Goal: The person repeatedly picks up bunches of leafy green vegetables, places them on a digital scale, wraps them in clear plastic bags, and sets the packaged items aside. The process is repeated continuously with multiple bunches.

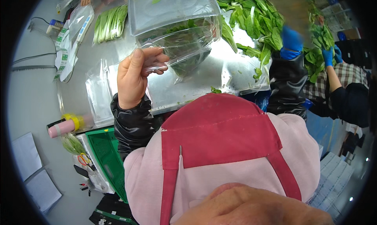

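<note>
My left hand, bare, pinches the rim of a clear plastic bag between thumb and fingers. Dark green leaves show through the bag, which lies against the front of a clear plastic tray. One small leaf piece rests in that tray. My right hand wears a blue glove and is blurred, beside a heap of leafy greens. Just beyond it is a brownish smear; whether the hand holds it, I cannot tell.
A bundle of trimmed green stalks lies at the back left of the steel table. Flat clear bags and a label strip are on the left. Below is a green crate. A co-worker's gloved hands hold greens at right.
</note>
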{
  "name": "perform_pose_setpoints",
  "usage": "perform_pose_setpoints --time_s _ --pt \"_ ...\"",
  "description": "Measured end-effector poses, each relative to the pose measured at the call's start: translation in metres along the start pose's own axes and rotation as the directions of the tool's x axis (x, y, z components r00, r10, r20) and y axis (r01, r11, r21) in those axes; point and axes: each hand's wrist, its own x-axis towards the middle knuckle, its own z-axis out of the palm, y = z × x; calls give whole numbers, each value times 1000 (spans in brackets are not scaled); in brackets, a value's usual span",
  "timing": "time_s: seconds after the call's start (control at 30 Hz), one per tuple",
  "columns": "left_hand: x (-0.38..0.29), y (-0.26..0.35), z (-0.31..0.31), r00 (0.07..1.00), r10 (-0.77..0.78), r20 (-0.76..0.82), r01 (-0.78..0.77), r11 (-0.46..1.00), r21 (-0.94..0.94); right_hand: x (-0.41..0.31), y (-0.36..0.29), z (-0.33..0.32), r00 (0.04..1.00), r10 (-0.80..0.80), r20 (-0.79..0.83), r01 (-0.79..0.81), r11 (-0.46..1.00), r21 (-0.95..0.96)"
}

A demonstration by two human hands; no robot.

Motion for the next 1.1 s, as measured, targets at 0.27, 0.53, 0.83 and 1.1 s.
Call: perform_pose_setpoints --time_s 0.27,0.53,0.83,1.1 --pt "32 35 22 975 94 199 -128 978 165 12 -168 13 640 -716 278 749 663 -17" --pt "54 36 12 988 131 -82 -121 986 117 45 -166 39 590 -781 204 807 563 -179" --pt "57 26 -4 853 509 111 -519 811 271 83 -127 -3 452 -866 -213 721 495 -484" --pt "-5 -146 -10 905 -372 -207 413 883 222 27 -99 62 804 -537 254 286 724 627"
